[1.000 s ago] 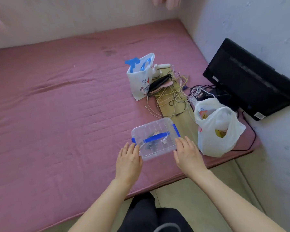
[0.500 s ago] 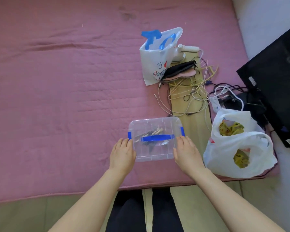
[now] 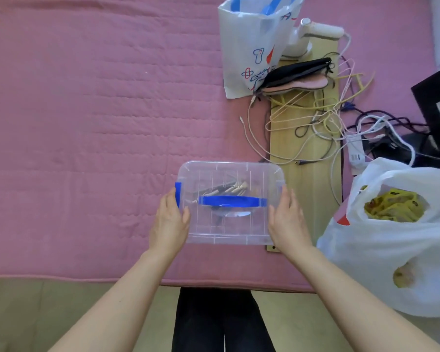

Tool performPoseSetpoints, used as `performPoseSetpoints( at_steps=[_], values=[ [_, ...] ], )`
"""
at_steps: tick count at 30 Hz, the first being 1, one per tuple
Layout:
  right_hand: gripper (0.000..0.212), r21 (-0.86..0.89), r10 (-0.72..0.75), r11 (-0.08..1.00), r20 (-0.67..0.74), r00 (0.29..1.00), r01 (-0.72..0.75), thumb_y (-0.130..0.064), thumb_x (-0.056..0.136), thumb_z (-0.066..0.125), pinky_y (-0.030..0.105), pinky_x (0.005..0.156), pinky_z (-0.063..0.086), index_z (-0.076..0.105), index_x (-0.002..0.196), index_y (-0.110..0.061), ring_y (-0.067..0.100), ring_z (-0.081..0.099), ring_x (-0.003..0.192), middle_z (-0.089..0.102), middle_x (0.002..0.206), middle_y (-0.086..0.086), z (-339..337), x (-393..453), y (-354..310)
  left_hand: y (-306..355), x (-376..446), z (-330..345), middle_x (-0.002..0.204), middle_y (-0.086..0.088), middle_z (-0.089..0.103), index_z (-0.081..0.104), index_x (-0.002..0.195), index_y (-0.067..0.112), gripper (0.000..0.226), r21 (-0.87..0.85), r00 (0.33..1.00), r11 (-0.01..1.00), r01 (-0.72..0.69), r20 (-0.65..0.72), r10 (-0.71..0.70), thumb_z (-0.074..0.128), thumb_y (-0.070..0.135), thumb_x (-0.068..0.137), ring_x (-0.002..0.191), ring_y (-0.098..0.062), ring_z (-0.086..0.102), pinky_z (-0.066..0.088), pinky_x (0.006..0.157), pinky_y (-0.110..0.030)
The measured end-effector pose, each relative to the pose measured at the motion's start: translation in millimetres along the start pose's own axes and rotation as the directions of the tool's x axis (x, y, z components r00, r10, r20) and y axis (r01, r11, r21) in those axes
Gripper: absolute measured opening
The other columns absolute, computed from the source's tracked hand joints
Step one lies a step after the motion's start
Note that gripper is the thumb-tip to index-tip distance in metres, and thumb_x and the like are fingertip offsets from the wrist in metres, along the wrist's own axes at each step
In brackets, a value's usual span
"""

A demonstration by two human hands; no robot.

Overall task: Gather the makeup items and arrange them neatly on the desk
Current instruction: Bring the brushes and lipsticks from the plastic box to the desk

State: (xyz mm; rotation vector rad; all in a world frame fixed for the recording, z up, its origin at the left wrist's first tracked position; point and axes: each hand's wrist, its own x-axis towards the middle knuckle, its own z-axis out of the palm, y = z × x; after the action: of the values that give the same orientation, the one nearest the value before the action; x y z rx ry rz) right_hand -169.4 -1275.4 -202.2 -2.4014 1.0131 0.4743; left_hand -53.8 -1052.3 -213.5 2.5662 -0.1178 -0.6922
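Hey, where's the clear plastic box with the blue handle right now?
In the head view, the clear box sits on the pink mat near its front edge, between the left hand and right hand, beside a wooden board.

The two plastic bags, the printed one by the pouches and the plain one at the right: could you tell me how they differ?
The printed white bag stands upright with blue handles and coloured drawings; the plain white bag slumps wide, with no such drawings. The printed bag's contents are hidden, while the plain bag's open mouth shows yellow items. Both are white plastic, resting near the pink mat's right side.
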Motion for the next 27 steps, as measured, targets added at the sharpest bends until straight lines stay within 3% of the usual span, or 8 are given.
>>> performPoseSetpoints(
  at_steps=[5,9,18,23,27],
  values=[
    [0.051,0.274,0.031,0.962,-0.124,0.992,0.004,-0.015,0.099,0.037,0.04,0.105,0.035,0.023,0.148,-0.01,0.032,0.041,0.129,0.034,0.146,0.015,17.1,7.7,9.7,-5.0,12.5,18.0,0.125,-0.001,0.056,0.046,0.133,0.018,0.039,-0.172,0.99,0.983,0.069,-0.107,-0.088,0.048,0.031,0.096,0.108,-0.025,0.054,0.042,0.083,-0.036],
    [0.049,0.371,0.063,0.929,-0.151,0.987,-0.002,-0.01,0.099,0.035,0.029,0.094,0.035,0.028,0.147,-0.017,0.028,0.046,0.12,0.042,0.139,0.012,21.2,10.8,17.3,-11.6,19.1,25.2,0.113,-0.004,0.064,0.048,0.127,0.018,0.036,-0.223,0.987,0.972,0.077,-0.123,-0.106,0.047,0.038,0.097,0.097,-0.029,0.058,0.039,0.075,-0.034],
    [0.046,0.362,0.051,0.932,-0.153,0.987,0.008,-0.028,0.102,0.032,0.028,0.087,0.038,0.032,0.145,-0.013,0.027,0.052,0.116,0.053,0.132,0.01,38.2,19.2,40.7,-15.7,22.7,36.1,0.091,-0.001,0.061,0.051,0.113,0.016,0.028,-0.347,0.973,0.937,0.043,-0.199,-0.119,0.046,0.039,0.098,0.077,-0.025,0.053,0.033,0.067,-0.032],
    [0.045,0.301,0.096,0.953,-0.205,0.974,-0.03,-0.019,0.103,0.033,0.028,0.077,0.032,0.031,0.147,-0.01,0.034,0.053,0.108,0.058,0.122,0.019,43.6,20.8,36.0,-15.0,23.4,39.1,0.089,0.0,0.06,0.057,0.114,0.011,0.027,-0.293,0.955,0.956,-0.001,-0.283,-0.085,0.045,0.03,0.1,0.075,-0.025,0.048,0.025,0.064,-0.027],
    [0.044,0.289,0.139,0.955,-0.248,0.959,-0.064,-0.019,0.103,0.034,0.03,0.07,0.031,0.033,0.146,-0.012,0.037,0.057,0.097,0.063,0.109,0.021,47.2,22.6,32.4,-14.0,25.3,42.0,0.079,-0.014,0.063,0.061,0.111,0.006,0.029,-0.22,0.942,0.975,-0.01,-0.329,-0.065,0.042,0.026,0.102,0.068,-0.027,0.043,0.021,0.061,-0.032]
  ],
)
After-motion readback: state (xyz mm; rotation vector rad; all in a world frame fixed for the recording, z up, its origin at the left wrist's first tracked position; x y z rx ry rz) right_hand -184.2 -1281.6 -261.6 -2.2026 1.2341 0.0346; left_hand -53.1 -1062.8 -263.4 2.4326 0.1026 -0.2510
